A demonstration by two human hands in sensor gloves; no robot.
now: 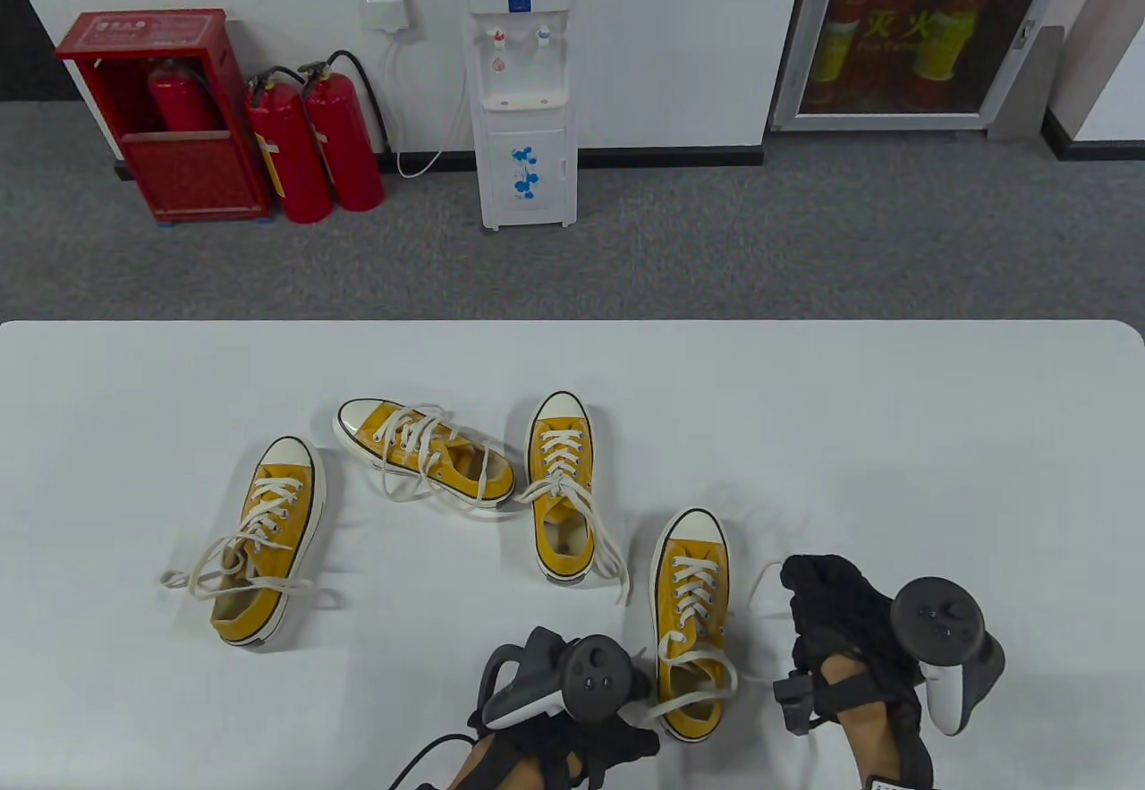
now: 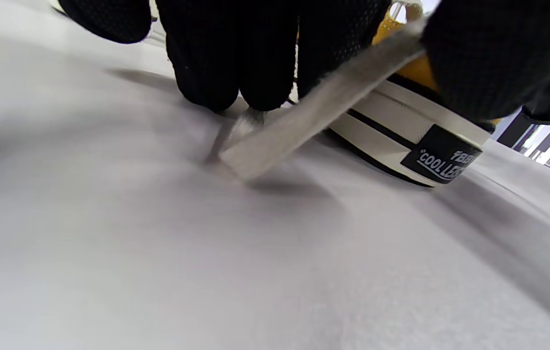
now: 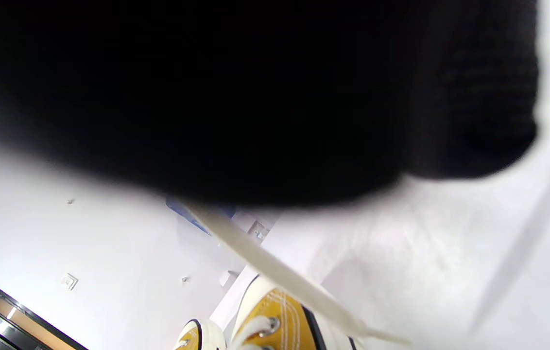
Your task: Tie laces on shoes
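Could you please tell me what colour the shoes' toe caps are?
Off-white toe caps; table view shows it best.

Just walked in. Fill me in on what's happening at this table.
A person in sensor gloves is tying laces on four yellow sneakers on a white table. They are on the nearest shoe: the left hand pinches one lace end by its heel, and the right hand holds the other lace out to the side. No bow is formed yet. The other three shoes lie untied.
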